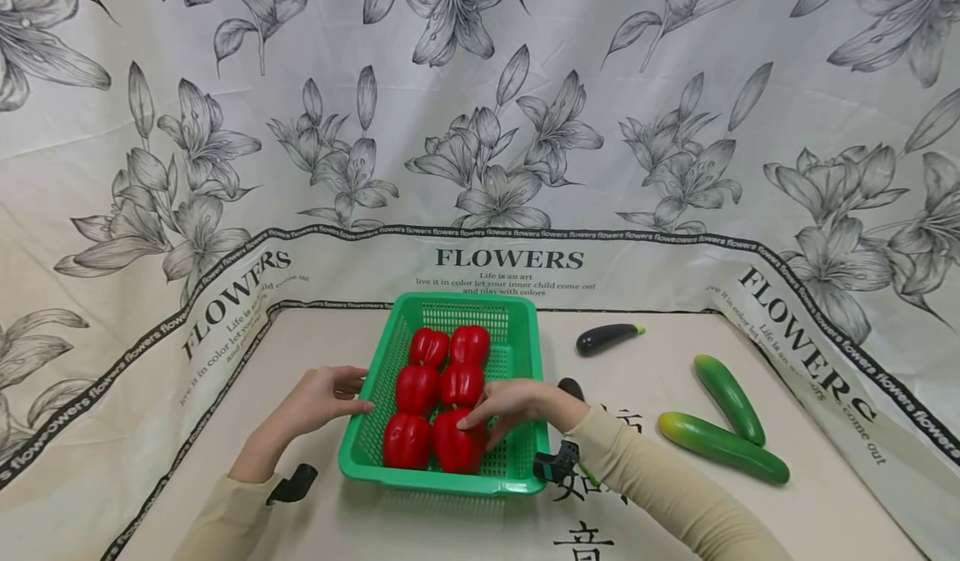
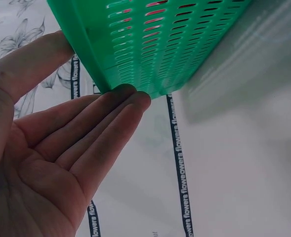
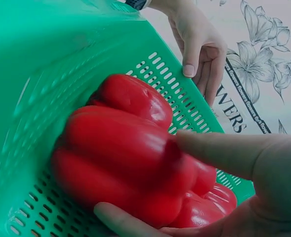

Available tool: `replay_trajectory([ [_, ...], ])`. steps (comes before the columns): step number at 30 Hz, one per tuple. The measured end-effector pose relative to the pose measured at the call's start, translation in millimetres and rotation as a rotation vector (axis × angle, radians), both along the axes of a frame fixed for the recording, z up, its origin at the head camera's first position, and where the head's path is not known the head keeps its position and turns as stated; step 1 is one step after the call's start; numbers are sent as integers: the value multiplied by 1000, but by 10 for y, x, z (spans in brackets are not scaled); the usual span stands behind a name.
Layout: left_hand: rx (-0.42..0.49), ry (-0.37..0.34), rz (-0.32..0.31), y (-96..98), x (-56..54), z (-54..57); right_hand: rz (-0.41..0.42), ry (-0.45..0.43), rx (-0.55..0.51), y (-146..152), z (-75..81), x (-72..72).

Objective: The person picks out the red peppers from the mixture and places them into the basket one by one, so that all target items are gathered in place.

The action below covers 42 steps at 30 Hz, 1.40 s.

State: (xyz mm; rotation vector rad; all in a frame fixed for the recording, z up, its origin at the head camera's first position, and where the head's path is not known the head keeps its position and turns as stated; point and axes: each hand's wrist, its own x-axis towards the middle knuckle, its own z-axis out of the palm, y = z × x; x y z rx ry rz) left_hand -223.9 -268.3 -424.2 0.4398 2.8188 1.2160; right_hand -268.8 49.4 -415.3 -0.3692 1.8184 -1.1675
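Note:
A green plastic basket point(image 1: 450, 483) stands on the table in the head view, with several red bell peppers point(image 1: 417, 389) in two rows. My right hand point(image 1: 513, 404) reaches in from the right and grips the front-right bell pepper point(image 1: 454, 448). In the right wrist view, thumb and fingers span that pepper, the thumb on its upper side. Outside the basket's left wall, my left hand point(image 1: 324, 397) has its fingers nearly straight. In the left wrist view, its fingertips point(image 2: 140, 98) touch the basket's side and the thumb is at the rim.
A dark eggplant point(image 1: 606, 339) lies right of the basket; another point(image 1: 572, 388) is partly hidden by my right wrist. Two green cucumbers, one behind point(image 1: 729, 400) and one in front point(image 1: 724, 448), lie farther right. A flower-printed cloth point(image 1: 495, 144) walls the back and sides.

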Motion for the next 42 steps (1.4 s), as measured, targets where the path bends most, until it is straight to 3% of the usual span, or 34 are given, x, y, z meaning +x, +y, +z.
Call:
replay_trajectory([
  [21, -2, -8, 4, 9, -3, 14, 26, 91, 155, 56, 23, -56],
  [34, -10, 3, -2, 16, -14, 6, 30, 102, 147, 54, 23, -54],
  [42, -22, 16, -15, 50, -31, 10, 23, 126, 125, 184, 163, -67],
])
